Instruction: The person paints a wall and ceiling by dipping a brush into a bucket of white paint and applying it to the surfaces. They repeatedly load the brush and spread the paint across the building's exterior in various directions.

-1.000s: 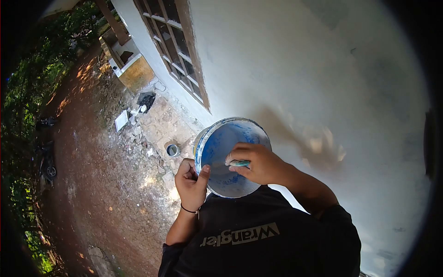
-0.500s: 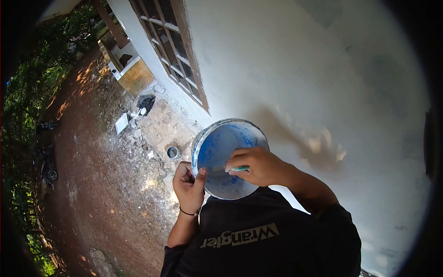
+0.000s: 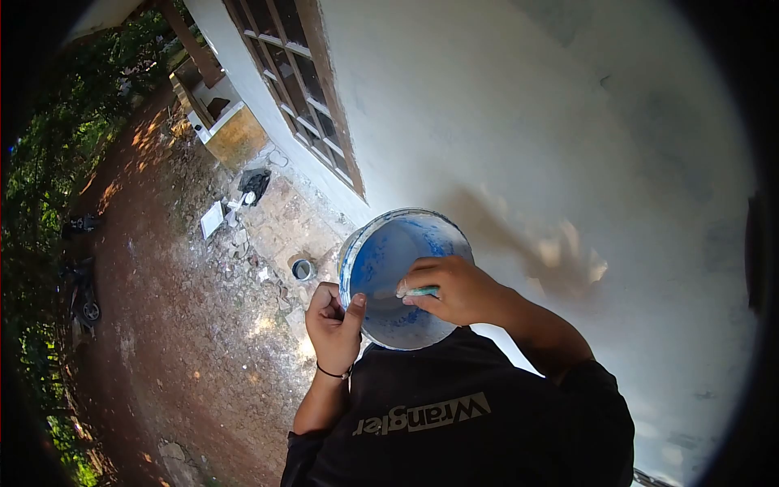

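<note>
My left hand (image 3: pixel 334 329) grips the rim of a paint bucket (image 3: pixel 410 231), thumb over the edge and fingers curled outside. Blue smears cover the bucket's inner wall, and its rim is whitish. Over the bucket's opening, my right hand (image 3: pixel 454 288) is closed around what looks like a paintbrush (image 3: pixel 423 290). Its green handle shows beside my fingers. The brush's lower end is partly hidden by my hand and hard to make out against the greyish inside of the bucket.
A pale, patchy wall (image 3: pixel 568 146) stands close on the right, with a barred window (image 3: pixel 296 81) in it. On the ground are a small pot (image 3: pixel 302 269), a white board (image 3: pixel 213 220) and a black bag (image 3: pixel 256 183). A motorbike (image 3: pixel 83 300) is at far left.
The right hand and brush have shifted very slightly inside the bucket's opening. The left hand keeps its grip on the rim. The view has moved a little.
</note>
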A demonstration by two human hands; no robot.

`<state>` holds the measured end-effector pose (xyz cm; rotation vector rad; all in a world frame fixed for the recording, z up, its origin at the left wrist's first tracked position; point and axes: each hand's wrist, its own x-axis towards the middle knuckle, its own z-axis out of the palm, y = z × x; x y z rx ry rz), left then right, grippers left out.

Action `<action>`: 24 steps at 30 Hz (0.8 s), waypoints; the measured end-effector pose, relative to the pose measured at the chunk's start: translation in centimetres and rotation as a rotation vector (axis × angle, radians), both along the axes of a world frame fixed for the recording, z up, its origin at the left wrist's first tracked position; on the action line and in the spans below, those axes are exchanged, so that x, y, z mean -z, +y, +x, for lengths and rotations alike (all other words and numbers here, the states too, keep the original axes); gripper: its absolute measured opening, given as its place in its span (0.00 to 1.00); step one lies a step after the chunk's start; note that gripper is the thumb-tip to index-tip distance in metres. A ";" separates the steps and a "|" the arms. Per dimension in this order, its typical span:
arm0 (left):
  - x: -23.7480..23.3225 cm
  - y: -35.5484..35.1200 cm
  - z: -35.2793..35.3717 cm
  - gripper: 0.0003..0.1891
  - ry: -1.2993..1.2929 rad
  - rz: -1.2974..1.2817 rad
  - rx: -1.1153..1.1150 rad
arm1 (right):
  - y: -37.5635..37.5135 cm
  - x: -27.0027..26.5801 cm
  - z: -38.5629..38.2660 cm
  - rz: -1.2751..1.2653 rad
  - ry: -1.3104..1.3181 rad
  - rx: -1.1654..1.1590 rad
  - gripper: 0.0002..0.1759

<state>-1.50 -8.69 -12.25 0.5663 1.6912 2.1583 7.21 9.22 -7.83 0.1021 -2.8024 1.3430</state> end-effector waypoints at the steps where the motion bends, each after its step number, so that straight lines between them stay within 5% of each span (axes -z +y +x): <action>1: 0.0 -0.1 0.0 0.09 0.000 0.000 0.000 | 0.0 -0.1 0.0 0.008 -0.033 0.013 0.09; 11: 0.2 -0.4 0.1 0.09 -0.009 -0.015 -0.002 | -0.3 0.2 0.2 -0.003 0.002 0.031 0.09; 16: 0.8 -0.4 0.2 0.09 -0.024 -0.013 -0.023 | 0.1 0.0 0.7 -0.141 0.270 0.423 0.09; 19: 1.2 -0.3 0.3 0.09 -0.040 -0.004 -0.043 | 0.7 -0.4 0.8 -0.349 0.192 0.523 0.07; 23: 1.4 -0.3 0.2 0.10 -0.037 0.002 -0.064 | -0.4 0.4 1.2 -0.210 0.257 0.524 0.06; 24: 1.3 -0.3 0.2 0.11 -0.039 0.003 -0.071 | -0.1 1.0 1.3 -0.401 0.135 0.520 0.07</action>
